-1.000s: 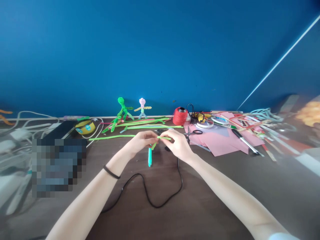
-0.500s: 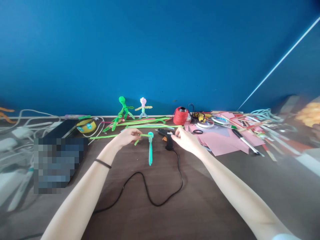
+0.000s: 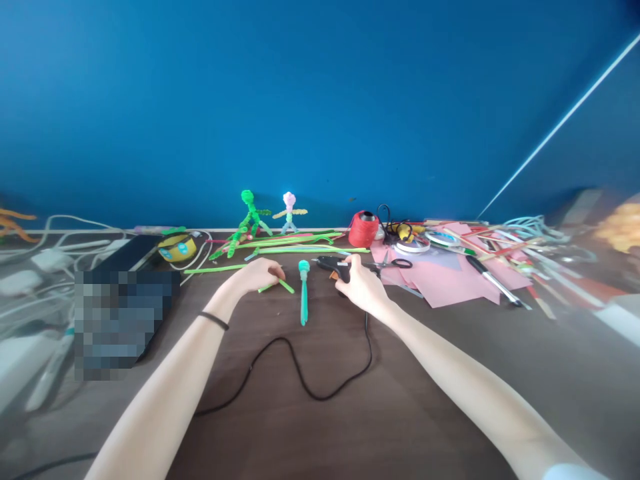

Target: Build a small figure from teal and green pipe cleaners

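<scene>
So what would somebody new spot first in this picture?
Probably the blue wall at the back, then the green doll and the smaller pink-headed doll in front of it. In the middle, the right hand grips a black glue gun, and the left hand pinches a green strip.

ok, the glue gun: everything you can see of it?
The glue gun has a black, plastic-looking body with a pale label, an orange trigger below and a slim nozzle pointing left, towards the upright-looking turquoise piece but apart from it. The right hand grips its rear, hiding most of the handle. A black cord runs from below the hand in loose curves across the dark table. Whether the gun is lifted isn't clear.
</scene>
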{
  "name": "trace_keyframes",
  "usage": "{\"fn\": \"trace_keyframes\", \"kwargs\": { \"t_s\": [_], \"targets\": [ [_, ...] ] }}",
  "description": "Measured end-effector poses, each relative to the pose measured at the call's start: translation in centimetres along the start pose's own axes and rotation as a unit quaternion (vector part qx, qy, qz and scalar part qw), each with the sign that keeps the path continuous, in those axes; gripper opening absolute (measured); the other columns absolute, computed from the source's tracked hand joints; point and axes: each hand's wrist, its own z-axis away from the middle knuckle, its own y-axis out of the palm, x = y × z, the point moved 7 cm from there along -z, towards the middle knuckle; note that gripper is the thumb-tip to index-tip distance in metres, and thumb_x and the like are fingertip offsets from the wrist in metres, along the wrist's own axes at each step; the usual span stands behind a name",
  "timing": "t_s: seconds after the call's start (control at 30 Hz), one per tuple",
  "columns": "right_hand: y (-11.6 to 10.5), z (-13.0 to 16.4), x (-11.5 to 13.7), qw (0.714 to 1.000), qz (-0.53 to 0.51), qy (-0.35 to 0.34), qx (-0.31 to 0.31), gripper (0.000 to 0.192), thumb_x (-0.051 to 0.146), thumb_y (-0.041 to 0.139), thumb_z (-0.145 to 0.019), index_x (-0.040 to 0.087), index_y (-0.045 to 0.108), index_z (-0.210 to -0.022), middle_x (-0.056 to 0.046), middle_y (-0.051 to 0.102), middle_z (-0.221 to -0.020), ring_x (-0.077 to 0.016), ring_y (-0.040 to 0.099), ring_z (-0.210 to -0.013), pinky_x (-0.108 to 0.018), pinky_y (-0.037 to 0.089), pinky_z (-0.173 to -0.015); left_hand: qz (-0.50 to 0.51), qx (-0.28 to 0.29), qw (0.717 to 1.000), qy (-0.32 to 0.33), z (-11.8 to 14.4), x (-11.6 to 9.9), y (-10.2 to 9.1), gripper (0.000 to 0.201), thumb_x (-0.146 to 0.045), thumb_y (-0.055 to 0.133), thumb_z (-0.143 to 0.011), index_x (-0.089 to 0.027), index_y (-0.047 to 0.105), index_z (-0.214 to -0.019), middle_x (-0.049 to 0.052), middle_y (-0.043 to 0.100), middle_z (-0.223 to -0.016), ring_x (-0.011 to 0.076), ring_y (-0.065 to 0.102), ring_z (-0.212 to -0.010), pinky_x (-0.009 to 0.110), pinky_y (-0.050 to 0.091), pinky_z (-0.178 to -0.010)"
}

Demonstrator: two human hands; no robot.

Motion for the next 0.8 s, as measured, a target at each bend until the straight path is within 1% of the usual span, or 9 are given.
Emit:
{"fn": "trace_keyframes", "kwargs": {
  "t_s": [0.13,0.17,0.33,0.4,0.5,0.57,0.63,0.7,0.8],
  "targets": [
    [-0.2,-0.1,-0.5,0.992,-0.121,0.004,-0.016,0.033,0.027,0.050,-0.070,0.018,0.037,-0.099,-0.002,0.058,-0.073,-0.0201,0.060,-0.067,-0.029,0.042,-0.058,-0.055,-0.040,0.998,0.014,0.2,-1.4,0.2,0.021,-0.035,0.049,-0.064,-0.020,0.063,-0.070,0.005,0.068,-0.084,0.0217,0.060,-0.080,0.026,0.040,-0.063],
    [-0.3,-0.1,-0.5,0.987,-0.157,0.002,-0.023,0.033,0.027,0.050,-0.070,0.018,0.037,-0.099,0.000,0.056,-0.071,-0.0190,0.059,-0.065,-0.029,0.043,-0.058,-0.075,-0.058,0.995,0.011,0.4,-1.8,0.3,0.026,-0.041,0.046,-0.067,-0.020,0.061,-0.068,0.006,0.068,-0.080,0.0231,0.060,-0.079,0.027,0.039,-0.062],
    [0.0,0.0,-0.7,0.948,-0.312,0.016,-0.059,0.036,0.027,0.052,-0.066,0.021,0.036,-0.098,0.003,0.053,-0.071,-0.0143,0.056,-0.055,-0.027,0.045,-0.050,-0.124,-0.037,0.992,0.015,1.2,-4.1,3.2,0.045,-0.058,0.037,-0.073,-0.020,0.050,-0.054,0.008,0.060,-0.061,0.0258,0.059,-0.066,0.030,0.034,-0.055],
    [0.7,-0.1,-1.2,0.911,-0.405,0.051,-0.057,0.037,0.027,0.054,-0.065,0.022,0.034,-0.096,0.003,0.055,-0.078,-0.0121,0.054,-0.048,-0.027,0.045,-0.044,-0.144,-0.053,0.988,0.018,1.4,-4.5,3.9,0.038,-0.053,0.044,-0.070,-0.020,0.047,-0.052,0.008,0.059,-0.060,0.0269,0.059,-0.067,0.030,0.033,-0.054],
    [1.8,-0.3,-1.6,0.807,-0.579,0.102,-0.049,0.035,0.025,0.058,-0.064,0.022,0.034,-0.089,0.000,0.060,-0.085,-0.0120,0.059,-0.049,-0.031,0.051,-0.052,-0.132,-0.065,0.989,0.013,1.1,-4.2,4.1,0.022,-0.036,0.050,-0.066,-0.020,0.045,-0.052,0.007,0.058,-0.061,0.0255,0.058,-0.068,0.029,0.033,-0.053],
    [2.3,-0.4,-1.4,0.739,-0.663,0.120,-0.029,0.033,0.021,0.062,-0.061,0.020,0.039,-0.084,-0.001,0.063,-0.084,-0.0138,0.064,-0.060,-0.032,0.053,-0.065,-0.077,-0.090,0.993,0.004,0.7,-3.7,3.7,0.017,-0.031,0.049,-0.066,-0.019,0.045,-0.055,0.006,0.058,-0.061,0.0222,0.058,-0.065,0.028,0.033,-0.052],
    [2.6,-0.5,-1.0,0.699,-0.705,0.119,0.000,0.031,0.018,0.066,-0.057,0.018,0.046,-0.081,-0.002,0.064,-0.083,-0.0145,0.065,-0.069,-0.030,0.052,-0.072,0.015,-0.140,0.990,-0.004,0.4,-3.2,2.9,0.014,-0.028,0.048,-0.069,-0.019,0.045,-0.059,0.004,0.058,-0.062,0.0181,0.056,-0.061,0.026,0.034,-0.051],
    [2.4,-0.6,-0.7,0.687,-0.719,0.105,0.012,0.031,0.017,0.070,-0.055,0.018,0.052,-0.080,-0.001,0.065,-0.084,-0.0143,0.064,-0.073,-0.028,0.051,-0.073,0.150,-0.175,0.973,-0.016,0.1,-2.4,2.6,0.011,-0.027,0.045,-0.073,-0.019,0.044,-0.065,0.002,0.058,-0.062,0.0145,0.055,-0.055,0.023,0.036,-0.048],
    [1.9,-0.6,-0.4,0.691,-0.718,0.082,0.021,0.031,0.017,0.073,-0.055,0.019,0.057,-0.081,0.000,0.065,-0.087,-0.0133,0.063,-0.076,-0.027,0.049,-0.074,0.340,-0.177,0.924,-0.019,-0.4,-1.4,3.3,0.008,-0.026,0.043,-0.078,-0.019,0.042,-0.073,0.000,0.058,-0.060,0.0124,0.056,-0.050,0.021,0.039,-0.045]
  ]
}}
